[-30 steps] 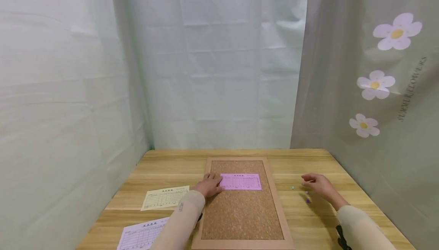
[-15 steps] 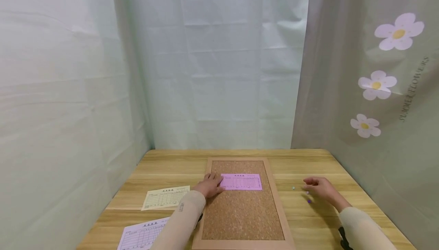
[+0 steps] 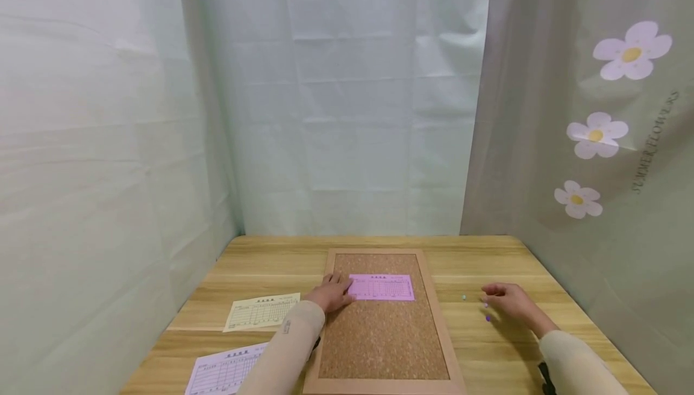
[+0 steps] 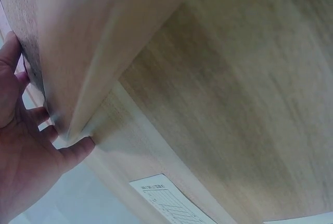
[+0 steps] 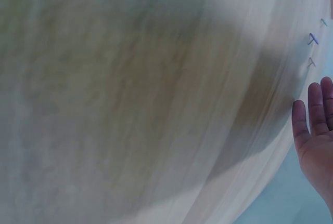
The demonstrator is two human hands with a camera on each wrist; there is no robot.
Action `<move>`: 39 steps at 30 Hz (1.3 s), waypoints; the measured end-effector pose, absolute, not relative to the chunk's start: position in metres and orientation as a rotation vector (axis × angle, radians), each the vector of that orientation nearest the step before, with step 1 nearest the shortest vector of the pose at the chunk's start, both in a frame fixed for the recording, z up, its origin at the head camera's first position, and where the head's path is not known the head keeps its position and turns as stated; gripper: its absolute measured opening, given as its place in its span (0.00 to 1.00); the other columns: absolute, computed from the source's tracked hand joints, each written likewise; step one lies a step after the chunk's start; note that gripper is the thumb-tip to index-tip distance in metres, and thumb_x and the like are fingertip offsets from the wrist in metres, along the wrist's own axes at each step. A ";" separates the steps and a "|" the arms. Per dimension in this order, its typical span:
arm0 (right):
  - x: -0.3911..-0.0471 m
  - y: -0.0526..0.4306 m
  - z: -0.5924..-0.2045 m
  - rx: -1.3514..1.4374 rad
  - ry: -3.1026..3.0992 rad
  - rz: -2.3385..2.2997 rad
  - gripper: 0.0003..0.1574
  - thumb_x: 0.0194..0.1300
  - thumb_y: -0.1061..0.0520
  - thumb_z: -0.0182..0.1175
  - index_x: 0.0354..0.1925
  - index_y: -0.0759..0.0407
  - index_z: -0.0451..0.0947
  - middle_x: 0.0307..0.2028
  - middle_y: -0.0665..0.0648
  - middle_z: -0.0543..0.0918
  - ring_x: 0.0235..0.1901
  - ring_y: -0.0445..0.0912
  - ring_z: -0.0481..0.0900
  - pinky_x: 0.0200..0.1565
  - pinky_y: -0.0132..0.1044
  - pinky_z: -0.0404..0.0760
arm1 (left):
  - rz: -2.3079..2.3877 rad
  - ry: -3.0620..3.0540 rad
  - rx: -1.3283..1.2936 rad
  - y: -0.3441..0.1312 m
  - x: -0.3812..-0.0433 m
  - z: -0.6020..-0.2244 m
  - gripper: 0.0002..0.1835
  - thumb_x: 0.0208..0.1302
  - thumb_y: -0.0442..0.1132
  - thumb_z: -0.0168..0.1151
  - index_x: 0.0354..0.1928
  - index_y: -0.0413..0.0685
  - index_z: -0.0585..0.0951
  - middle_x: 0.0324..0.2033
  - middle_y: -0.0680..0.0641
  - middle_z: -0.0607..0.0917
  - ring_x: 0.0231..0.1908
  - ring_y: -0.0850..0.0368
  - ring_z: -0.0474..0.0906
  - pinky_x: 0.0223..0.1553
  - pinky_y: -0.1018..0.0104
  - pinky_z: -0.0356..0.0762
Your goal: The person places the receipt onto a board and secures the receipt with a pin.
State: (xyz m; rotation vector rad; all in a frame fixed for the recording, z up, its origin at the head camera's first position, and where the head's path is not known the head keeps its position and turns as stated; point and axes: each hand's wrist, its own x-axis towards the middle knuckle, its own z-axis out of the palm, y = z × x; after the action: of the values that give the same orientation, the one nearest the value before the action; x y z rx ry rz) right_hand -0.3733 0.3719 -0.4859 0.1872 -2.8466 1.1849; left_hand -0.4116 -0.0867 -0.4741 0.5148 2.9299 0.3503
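Observation:
My left hand (image 3: 329,294) rests on the left side of a wood-framed cork board (image 3: 385,347), fingers spread. Its fingertips touch the left edge of a pink printed slip (image 3: 382,287) lying on the cork. In the left wrist view the thumb of the left hand (image 4: 26,151) lies at the frame's edge. Right of the board, my right hand (image 3: 512,301) hovers low over the table beside small push pins: a teal pin (image 3: 464,297), a pale pin (image 3: 485,305) and a purple pin (image 3: 488,318). Its fingers look loosely extended in the right wrist view; its thumb is hidden there.
A yellow printed slip (image 3: 262,312) and a white printed slip (image 3: 225,371) lie on the wooden table (image 3: 260,259) left of the board. Pale curtains (image 3: 347,112) hang close behind the table and along both sides.
My right hand has come down and slightly right and nearer to me, towards the pale pin. The left hand and the pink slip have stayed in place.

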 end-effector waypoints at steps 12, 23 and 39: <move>-0.383 0.353 -0.489 0.243 -2.866 1.270 0.21 0.69 0.59 0.62 0.54 0.72 0.78 0.49 0.67 0.82 0.46 0.54 0.79 0.45 0.46 0.79 | 0.411 2.930 0.474 -0.087 -0.408 -0.473 0.31 0.74 0.53 0.54 0.74 0.49 0.66 0.74 0.37 0.58 0.74 0.37 0.48 0.66 0.37 0.56; -0.389 0.347 -0.489 0.300 -2.906 1.229 0.20 0.67 0.59 0.64 0.52 0.72 0.79 0.46 0.64 0.82 0.46 0.56 0.80 0.48 0.51 0.79 | 0.417 2.918 0.458 -0.086 -0.405 -0.472 0.31 0.74 0.53 0.54 0.74 0.51 0.65 0.74 0.38 0.57 0.74 0.38 0.47 0.67 0.38 0.55; -0.397 0.337 -0.495 0.222 -2.903 1.237 0.10 0.64 0.62 0.66 0.43 0.66 0.81 0.39 0.56 0.81 0.36 0.47 0.71 0.39 0.41 0.71 | 0.347 2.940 0.477 -0.085 -0.411 -0.475 0.32 0.74 0.55 0.54 0.74 0.51 0.66 0.74 0.39 0.58 0.74 0.38 0.49 0.65 0.37 0.58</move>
State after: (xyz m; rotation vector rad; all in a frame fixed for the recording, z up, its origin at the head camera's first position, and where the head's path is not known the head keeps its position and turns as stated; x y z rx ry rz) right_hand -0.3973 0.3366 -0.4953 0.2220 -2.9026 1.2370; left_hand -0.4108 -0.0854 -0.4753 0.4771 2.9400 0.3473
